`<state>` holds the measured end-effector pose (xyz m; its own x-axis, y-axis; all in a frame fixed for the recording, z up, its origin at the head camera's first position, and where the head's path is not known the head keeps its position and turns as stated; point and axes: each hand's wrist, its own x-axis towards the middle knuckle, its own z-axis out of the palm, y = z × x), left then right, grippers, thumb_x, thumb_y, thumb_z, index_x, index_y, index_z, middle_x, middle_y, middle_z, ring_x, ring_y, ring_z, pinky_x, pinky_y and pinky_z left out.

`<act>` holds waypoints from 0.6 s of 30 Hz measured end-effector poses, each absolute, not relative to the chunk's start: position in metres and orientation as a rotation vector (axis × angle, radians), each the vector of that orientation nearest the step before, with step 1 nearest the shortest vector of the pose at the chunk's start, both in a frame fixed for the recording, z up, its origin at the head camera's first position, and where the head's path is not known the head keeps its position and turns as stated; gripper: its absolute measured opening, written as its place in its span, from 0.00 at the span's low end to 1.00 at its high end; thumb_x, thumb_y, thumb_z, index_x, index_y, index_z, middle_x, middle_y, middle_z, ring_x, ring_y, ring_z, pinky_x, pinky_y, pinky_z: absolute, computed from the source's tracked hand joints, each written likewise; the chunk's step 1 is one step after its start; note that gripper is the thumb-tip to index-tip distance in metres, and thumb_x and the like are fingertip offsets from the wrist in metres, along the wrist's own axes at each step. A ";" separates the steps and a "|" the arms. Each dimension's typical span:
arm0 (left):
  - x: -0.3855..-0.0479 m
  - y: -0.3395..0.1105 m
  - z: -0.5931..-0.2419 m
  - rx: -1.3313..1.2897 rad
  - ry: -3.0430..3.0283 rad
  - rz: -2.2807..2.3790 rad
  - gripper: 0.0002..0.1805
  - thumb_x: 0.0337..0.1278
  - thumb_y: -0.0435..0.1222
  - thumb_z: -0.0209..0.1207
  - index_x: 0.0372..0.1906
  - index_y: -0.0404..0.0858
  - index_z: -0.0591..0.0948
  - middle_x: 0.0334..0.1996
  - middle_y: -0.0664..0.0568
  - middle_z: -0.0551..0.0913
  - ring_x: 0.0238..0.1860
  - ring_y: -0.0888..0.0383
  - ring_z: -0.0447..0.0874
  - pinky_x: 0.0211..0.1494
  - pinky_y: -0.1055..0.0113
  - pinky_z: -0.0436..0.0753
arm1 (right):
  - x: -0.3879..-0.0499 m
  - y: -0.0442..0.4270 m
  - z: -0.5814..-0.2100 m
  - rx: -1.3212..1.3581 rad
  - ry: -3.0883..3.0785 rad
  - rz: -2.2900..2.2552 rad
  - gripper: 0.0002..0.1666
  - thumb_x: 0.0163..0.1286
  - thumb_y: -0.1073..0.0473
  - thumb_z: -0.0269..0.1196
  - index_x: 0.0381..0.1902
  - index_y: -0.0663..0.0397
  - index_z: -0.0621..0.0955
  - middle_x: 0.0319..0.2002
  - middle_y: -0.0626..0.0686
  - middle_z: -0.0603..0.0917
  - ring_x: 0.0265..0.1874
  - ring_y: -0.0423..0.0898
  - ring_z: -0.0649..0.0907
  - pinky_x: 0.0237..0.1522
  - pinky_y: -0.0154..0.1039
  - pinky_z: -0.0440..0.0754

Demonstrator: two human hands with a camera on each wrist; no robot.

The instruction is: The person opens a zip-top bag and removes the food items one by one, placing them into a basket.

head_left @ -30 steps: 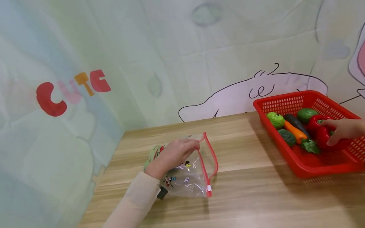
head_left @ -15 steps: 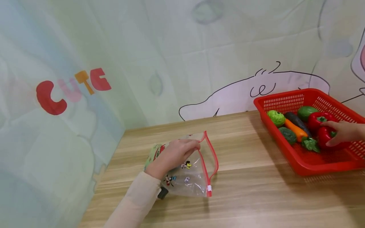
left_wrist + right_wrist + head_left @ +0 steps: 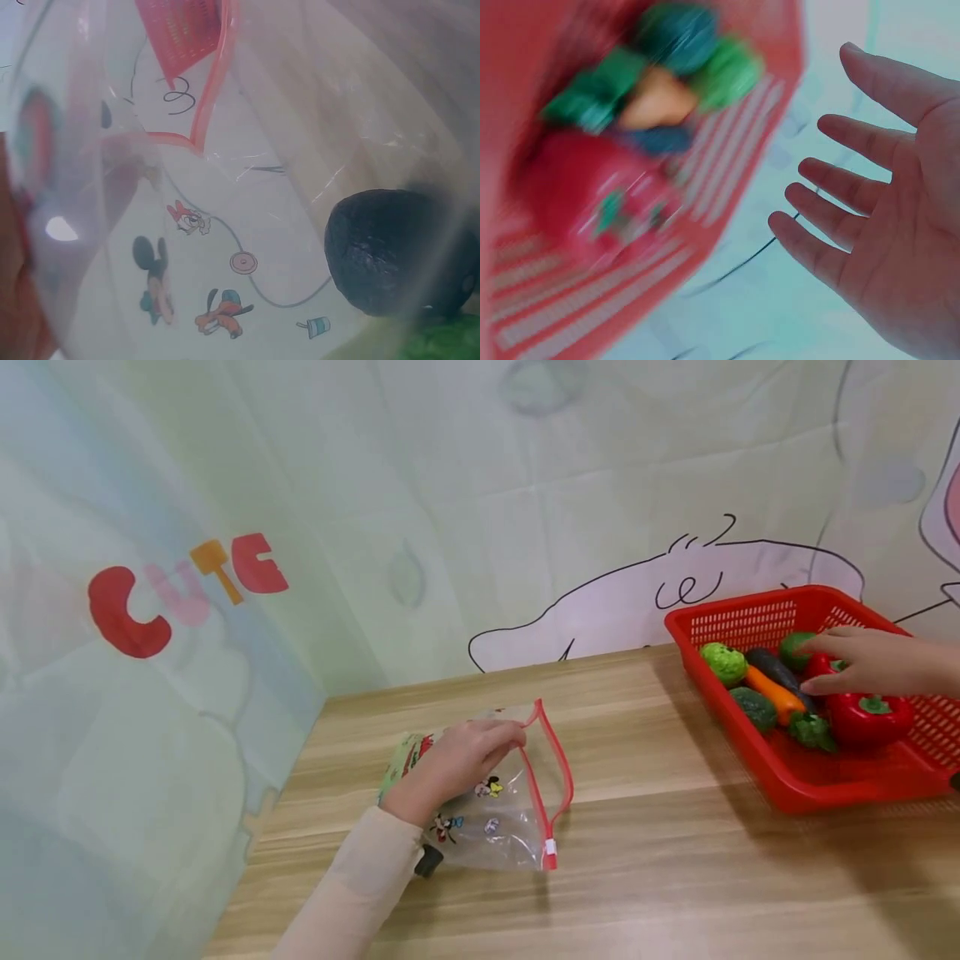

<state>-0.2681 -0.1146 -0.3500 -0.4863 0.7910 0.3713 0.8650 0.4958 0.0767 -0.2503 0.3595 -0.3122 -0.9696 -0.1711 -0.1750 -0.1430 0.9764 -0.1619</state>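
Observation:
My left hand [image 3: 465,764] pinches the rim of a clear zip bag [image 3: 517,839] with red edging and cartoon prints, its mouth gaping to the right. Through the plastic in the left wrist view, a dark round thing [image 3: 397,251] and something green [image 3: 442,341] show. My right hand [image 3: 877,662] hovers over the red basket [image 3: 780,793], fingers spread and holding nothing, as the right wrist view confirms. Below it are a red bell pepper [image 3: 862,727], partly hidden second red pepper, a carrot [image 3: 772,695] and a long dark vegetable [image 3: 772,667].
Also in the basket are a light green ball-shaped vegetable [image 3: 723,662], a dark green round one [image 3: 752,708] and a green oval one [image 3: 795,649]. A printed cloth [image 3: 600,485] hangs behind the wooden table [image 3: 637,877].
My right hand has come off the front red pepper and moved up and left, its fingers spreading. The left hand keeps its grip on the bag.

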 end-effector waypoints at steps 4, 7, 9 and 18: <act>-0.269 -0.111 -0.349 -1.407 -2.455 -0.364 0.07 0.59 0.33 0.56 0.41 0.44 0.80 0.39 0.57 0.85 0.39 0.63 0.83 0.45 0.70 0.81 | -0.244 0.314 -0.301 -0.425 2.979 -0.246 0.36 0.55 0.43 0.65 0.56 0.57 0.73 0.55 0.67 0.72 0.52 0.63 0.70 0.44 0.62 0.77; -0.270 -0.108 -0.350 -1.421 -2.450 -0.370 0.07 0.59 0.34 0.56 0.41 0.44 0.80 0.39 0.57 0.85 0.39 0.63 0.82 0.45 0.70 0.81 | -0.237 0.284 -0.300 -0.545 2.989 -0.275 0.33 0.55 0.44 0.65 0.56 0.51 0.74 0.56 0.61 0.74 0.55 0.60 0.71 0.46 0.60 0.77; -0.271 -0.107 -0.350 -1.430 -2.443 -0.366 0.07 0.59 0.33 0.56 0.41 0.44 0.80 0.38 0.57 0.84 0.39 0.63 0.82 0.45 0.70 0.81 | -0.231 0.265 -0.302 -0.637 2.992 -0.293 0.31 0.55 0.44 0.65 0.55 0.49 0.75 0.56 0.58 0.75 0.56 0.59 0.71 0.47 0.58 0.78; -0.268 -0.099 -0.344 -1.466 -2.438 -0.382 0.07 0.59 0.33 0.56 0.42 0.43 0.80 0.39 0.56 0.84 0.41 0.63 0.82 0.47 0.71 0.81 | -0.231 0.181 -0.332 -0.975 2.769 -0.388 0.16 0.63 0.53 0.60 0.49 0.47 0.78 0.50 0.50 0.79 0.50 0.50 0.78 0.50 0.48 0.79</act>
<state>-0.2683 -0.0987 -0.3436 -0.4511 0.8161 0.3613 0.8875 0.4530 0.0846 -0.2314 0.1814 -0.3320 -0.7688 -0.6342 -0.0824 -0.5872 0.7510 -0.3019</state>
